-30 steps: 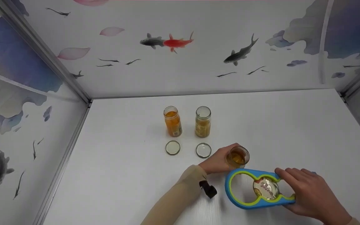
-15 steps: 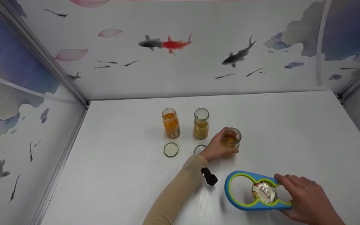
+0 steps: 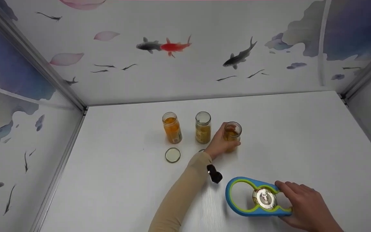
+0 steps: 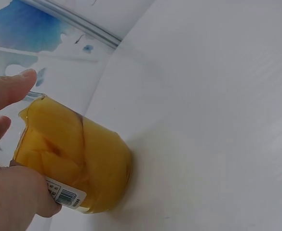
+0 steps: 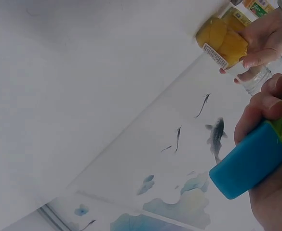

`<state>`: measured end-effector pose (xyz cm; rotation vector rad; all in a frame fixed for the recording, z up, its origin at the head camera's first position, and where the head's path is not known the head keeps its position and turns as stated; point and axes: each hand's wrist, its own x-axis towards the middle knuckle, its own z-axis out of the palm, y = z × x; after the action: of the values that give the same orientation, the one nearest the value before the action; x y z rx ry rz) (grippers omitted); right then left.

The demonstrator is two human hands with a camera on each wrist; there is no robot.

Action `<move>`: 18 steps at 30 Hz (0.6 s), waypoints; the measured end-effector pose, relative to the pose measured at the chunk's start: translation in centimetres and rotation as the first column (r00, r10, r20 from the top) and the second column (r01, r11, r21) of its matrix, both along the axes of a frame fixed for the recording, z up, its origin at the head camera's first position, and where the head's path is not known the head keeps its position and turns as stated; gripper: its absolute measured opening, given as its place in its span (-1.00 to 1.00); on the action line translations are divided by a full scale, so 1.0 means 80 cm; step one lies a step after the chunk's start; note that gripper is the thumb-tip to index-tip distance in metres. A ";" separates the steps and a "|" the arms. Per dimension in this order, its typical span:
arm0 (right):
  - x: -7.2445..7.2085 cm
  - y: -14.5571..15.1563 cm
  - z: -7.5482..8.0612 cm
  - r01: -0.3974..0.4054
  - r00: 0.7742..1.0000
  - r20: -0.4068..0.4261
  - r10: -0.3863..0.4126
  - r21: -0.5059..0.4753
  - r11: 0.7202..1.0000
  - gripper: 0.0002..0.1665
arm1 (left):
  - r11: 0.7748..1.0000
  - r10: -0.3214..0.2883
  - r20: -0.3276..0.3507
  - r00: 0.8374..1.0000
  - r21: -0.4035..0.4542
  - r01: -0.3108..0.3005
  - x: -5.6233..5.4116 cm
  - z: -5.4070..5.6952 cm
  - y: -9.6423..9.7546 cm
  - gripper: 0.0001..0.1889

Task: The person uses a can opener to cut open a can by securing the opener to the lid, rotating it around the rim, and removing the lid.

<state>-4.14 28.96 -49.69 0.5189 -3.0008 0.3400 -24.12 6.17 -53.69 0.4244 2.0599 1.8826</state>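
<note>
My left hand (image 3: 218,143) grips an open glass jar (image 3: 232,135) of yellow fruit pieces in liquid, right of two other jars. The left wrist view shows the jar's lower body (image 4: 78,149) with a barcode label. Its base looks close to the table; whether it touches, I cannot tell. Near the front right, my right hand (image 3: 309,206) holds a blue and green jar opener (image 3: 242,213) by its end. A metal lid (image 3: 265,198) sits within the opener's smaller opening. The blue handle end (image 5: 249,161) fills part of the right wrist view.
Two open jars stand further left, one with orange contents (image 3: 172,130) and one with yellowish contents (image 3: 203,132). In front of the orange one lies a lid (image 3: 173,155); another lid is mostly hidden behind my left hand. Printed walls enclose the white table (image 3: 118,180).
My left hand has carried the jar away from me and slightly left, in line with the other jars. It now covers most of one lid. My right hand keeps holding the opener, nearly still.
</note>
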 end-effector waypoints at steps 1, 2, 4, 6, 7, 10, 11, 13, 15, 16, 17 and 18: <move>0.000 0.000 0.000 0.000 1.000 0.006 0.000 -0.002 1.000 -0.08 | 1.000 0.003 0.003 1.000 0.001 -0.003 -0.001 0.000 0.001 -0.42; 0.000 0.000 0.000 -0.001 1.000 0.007 0.001 -0.003 1.000 -0.08 | 1.000 0.005 0.002 1.000 0.000 -0.005 -0.003 0.000 0.001 -0.42; -0.001 0.000 0.001 -0.002 1.000 -0.007 0.002 -0.005 1.000 -0.09 | 1.000 0.008 -0.006 1.000 -0.021 -0.008 -0.006 0.001 0.003 -0.41; -0.002 0.000 0.001 -0.006 1.000 -0.028 0.006 -0.004 1.000 -0.09 | 0.999 0.011 -0.016 1.000 -0.048 -0.012 -0.009 0.002 0.003 -0.40; -0.003 -0.001 0.001 -0.007 0.999 -0.038 0.007 -0.002 1.000 -0.10 | 0.998 0.013 -0.022 1.000 -0.061 -0.014 -0.010 0.002 0.004 -0.39; -0.004 -0.002 0.000 -0.011 0.999 -0.052 0.011 0.007 1.000 -0.11 | 0.993 0.029 -0.039 0.999 -0.112 -0.033 -0.014 0.003 0.006 -0.37; -0.004 -0.002 -0.001 -0.013 0.999 -0.048 0.013 0.011 1.000 -0.11 | 0.991 0.037 -0.042 0.998 -0.130 -0.043 -0.015 0.003 0.007 -0.36; -0.003 -0.004 -0.003 -0.015 0.999 -0.037 0.015 0.012 1.000 -0.12 | 0.983 0.061 -0.049 0.997 -0.168 -0.068 -0.016 0.002 0.009 -0.35; -0.002 -0.006 -0.005 -0.015 0.999 -0.029 0.015 0.006 1.000 -0.13 | 0.974 0.090 -0.052 0.995 -0.205 -0.099 -0.016 0.002 0.010 -0.34; -0.001 -0.007 -0.005 -0.016 0.999 -0.029 0.016 0.002 1.000 -0.13 | 0.970 0.100 -0.050 0.994 -0.219 -0.109 -0.017 0.002 0.011 -0.34; -0.001 -0.008 -0.006 -0.016 0.999 -0.032 0.016 -0.005 1.000 -0.13 | 0.967 0.109 -0.050 0.993 -0.228 -0.118 -0.017 0.001 0.012 -0.35; 0.000 -0.008 -0.007 -0.017 0.999 -0.040 0.017 -0.011 1.000 -0.13 | 0.964 0.114 -0.052 0.992 -0.234 -0.123 -0.018 0.002 0.013 -0.34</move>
<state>-4.12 28.29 -50.22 0.5435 -2.9563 0.3428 -25.53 7.19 -53.57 0.2855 2.3478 1.6729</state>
